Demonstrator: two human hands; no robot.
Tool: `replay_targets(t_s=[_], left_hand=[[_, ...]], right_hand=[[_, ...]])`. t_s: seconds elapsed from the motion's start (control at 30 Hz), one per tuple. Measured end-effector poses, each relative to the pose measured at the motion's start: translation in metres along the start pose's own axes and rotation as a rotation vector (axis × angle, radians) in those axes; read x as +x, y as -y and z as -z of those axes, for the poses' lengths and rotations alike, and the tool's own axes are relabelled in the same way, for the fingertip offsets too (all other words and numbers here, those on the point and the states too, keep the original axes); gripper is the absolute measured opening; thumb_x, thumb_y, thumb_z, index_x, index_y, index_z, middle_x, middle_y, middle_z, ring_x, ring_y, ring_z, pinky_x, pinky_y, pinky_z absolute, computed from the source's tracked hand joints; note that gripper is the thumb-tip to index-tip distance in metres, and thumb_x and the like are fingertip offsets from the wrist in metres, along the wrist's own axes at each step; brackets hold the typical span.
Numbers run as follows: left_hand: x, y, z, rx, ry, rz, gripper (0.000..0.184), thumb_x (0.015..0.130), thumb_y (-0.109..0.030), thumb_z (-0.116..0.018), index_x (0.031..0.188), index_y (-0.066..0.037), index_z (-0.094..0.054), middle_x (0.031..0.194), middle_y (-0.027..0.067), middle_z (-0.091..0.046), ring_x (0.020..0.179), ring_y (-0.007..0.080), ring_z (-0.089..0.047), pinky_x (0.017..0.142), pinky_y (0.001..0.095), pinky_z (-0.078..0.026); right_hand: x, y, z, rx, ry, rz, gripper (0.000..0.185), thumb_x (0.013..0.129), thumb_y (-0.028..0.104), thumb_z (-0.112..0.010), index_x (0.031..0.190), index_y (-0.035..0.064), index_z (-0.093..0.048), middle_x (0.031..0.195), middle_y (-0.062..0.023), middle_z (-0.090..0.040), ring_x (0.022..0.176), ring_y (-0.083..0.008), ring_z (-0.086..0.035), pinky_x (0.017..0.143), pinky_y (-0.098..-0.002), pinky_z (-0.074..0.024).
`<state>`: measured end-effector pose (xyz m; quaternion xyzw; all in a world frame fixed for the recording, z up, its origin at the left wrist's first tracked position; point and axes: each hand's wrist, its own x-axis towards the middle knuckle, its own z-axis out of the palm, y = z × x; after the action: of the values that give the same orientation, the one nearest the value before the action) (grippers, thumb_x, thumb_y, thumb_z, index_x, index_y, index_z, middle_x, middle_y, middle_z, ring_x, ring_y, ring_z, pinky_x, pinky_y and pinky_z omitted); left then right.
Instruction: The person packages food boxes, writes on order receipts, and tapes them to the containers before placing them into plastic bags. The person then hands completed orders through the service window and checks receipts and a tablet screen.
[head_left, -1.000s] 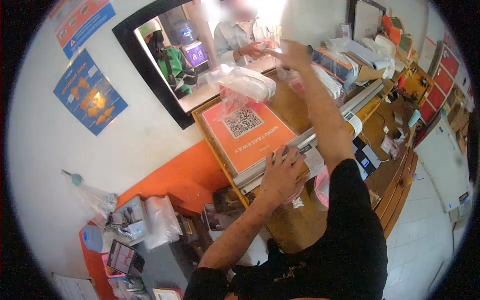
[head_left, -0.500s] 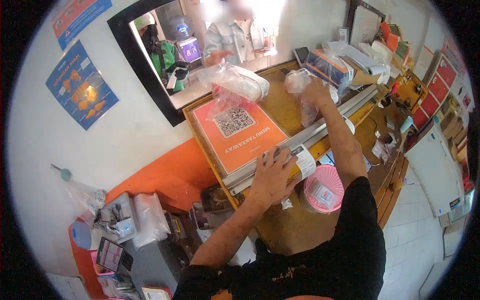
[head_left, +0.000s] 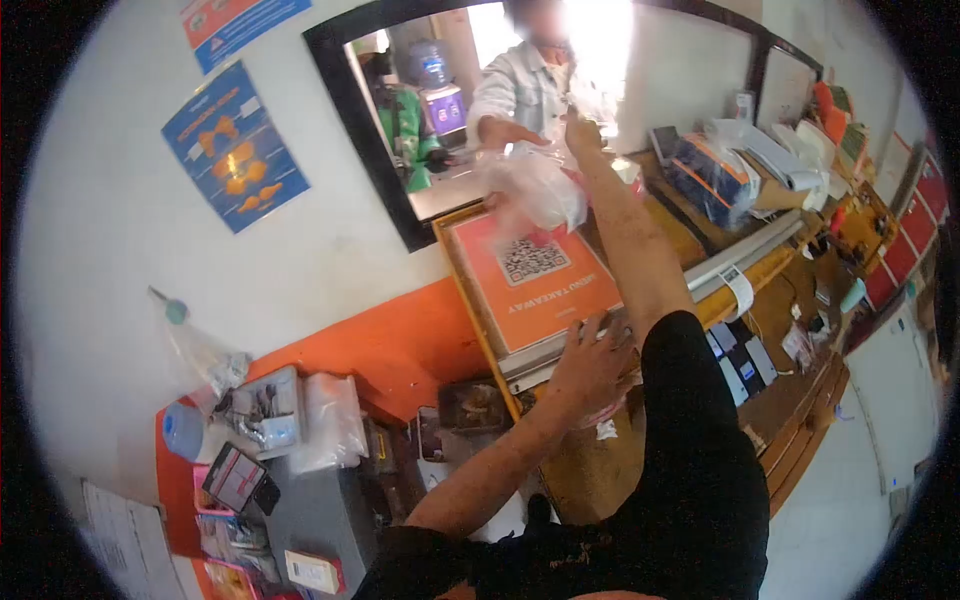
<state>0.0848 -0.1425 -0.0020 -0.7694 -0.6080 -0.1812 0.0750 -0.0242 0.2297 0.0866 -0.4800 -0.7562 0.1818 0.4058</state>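
My right hand (head_left: 583,135) is stretched across the counter to the window opening, its fingers closed. A clear plastic bag (head_left: 597,103) seems to be in it, faint against the bright light. My left hand (head_left: 592,360) lies with fingers spread on the metal rail (head_left: 535,372) at the counter's near edge. Beyond it is an orange takeaway menu sign (head_left: 530,290) with a QR code. A filled plastic bag (head_left: 545,190) stands at the sign's far end, blurred. Another person's hand (head_left: 512,132) reaches to the top of that bag.
A person in a light jacket (head_left: 530,85) stands outside the window; someone in green (head_left: 405,125) is beside them. A plastic-wrapped box (head_left: 712,175) and papers sit at the right. A receipt (head_left: 738,290) hangs on the rail. A grey cabinet (head_left: 320,520) stands lower left.
My right hand has moved from the counter out to the window, taking the clear bag along. The other person's hand has come to the filled bag. My left hand stays on the rail.
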Motion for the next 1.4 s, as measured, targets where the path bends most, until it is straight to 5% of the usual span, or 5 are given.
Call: replay_targets(t_s=[0.77, 0.97, 1.1, 1.2, 1.4], left_hand=[[-0.154, -0.031, -0.002, -0.103, -0.766, -0.162, 0.035, 0.077, -0.037, -0.071, 0.106, -0.019, -0.062, 0.117, 0.0013, -0.057, 0.114, 0.0239, -0.050, 0.096, 0.0549, -0.030], [-0.485, -0.066, 0.002, 0.011, -0.412, 0.920, 0.043, 0.076, -0.028, -0.071, 0.115, -0.015, -0.057, 0.123, 0.0107, -0.050, 0.119, 0.0322, -0.043, 0.100, 0.0476, -0.030], [-0.628, -0.147, 0.045, 0.441, -0.714, 1.993, 0.059, 0.074, -0.035, -0.074, 0.120, -0.007, -0.051, 0.124, 0.0147, -0.048, 0.117, 0.0337, -0.043, 0.101, 0.0495, -0.027], [-0.727, -0.204, 0.055, 1.060, -1.036, 2.404, 0.090, 0.070, -0.037, -0.078, 0.135, 0.003, -0.032, 0.127, 0.0248, -0.041, 0.122, 0.0401, -0.035, 0.101, 0.0514, -0.029], [-0.820, -0.266, 0.052, 0.048, -2.094, 2.122, 0.055, 0.079, -0.027, -0.072, 0.119, 0.003, -0.051, 0.095, 0.0112, -0.059, 0.089, 0.0217, -0.057, 0.080, 0.0349, -0.045]], right_hand=[[-0.255, 0.073, 0.191, 0.773, -0.024, 0.616, 0.037, 0.092, 0.022, -0.050, 0.128, 0.0113, -0.047, 0.121, -0.0102, -0.053, 0.111, -0.0298, -0.051, 0.091, -0.0494, -0.0435], [-0.305, 0.135, 0.191, 0.923, -0.223, 0.415, 0.046, 0.091, 0.018, -0.055, 0.134, 0.0144, -0.043, 0.129, -0.0072, -0.050, 0.117, -0.0275, -0.049, 0.094, -0.0495, -0.0426], [-0.451, 0.132, 0.088, 0.458, 0.180, 1.228, 0.035, 0.096, 0.029, -0.039, 0.111, 0.0052, -0.060, 0.092, -0.0146, -0.064, 0.086, -0.0339, -0.061, 0.075, -0.0488, -0.0464], [-0.657, 0.234, 0.016, 0.648, 1.275, 0.322, 0.033, 0.087, 0.020, -0.053, 0.112, -0.0004, -0.060, 0.098, -0.0131, -0.065, 0.094, -0.0235, -0.062, 0.085, -0.0361, -0.0485], [-1.016, 0.269, -0.105, 0.444, 2.078, 0.851, 0.070, 0.083, 0.040, -0.068, 0.134, -0.0006, -0.042, 0.115, -0.0214, -0.060, 0.108, -0.0285, -0.058, 0.092, -0.0358, -0.0450]])
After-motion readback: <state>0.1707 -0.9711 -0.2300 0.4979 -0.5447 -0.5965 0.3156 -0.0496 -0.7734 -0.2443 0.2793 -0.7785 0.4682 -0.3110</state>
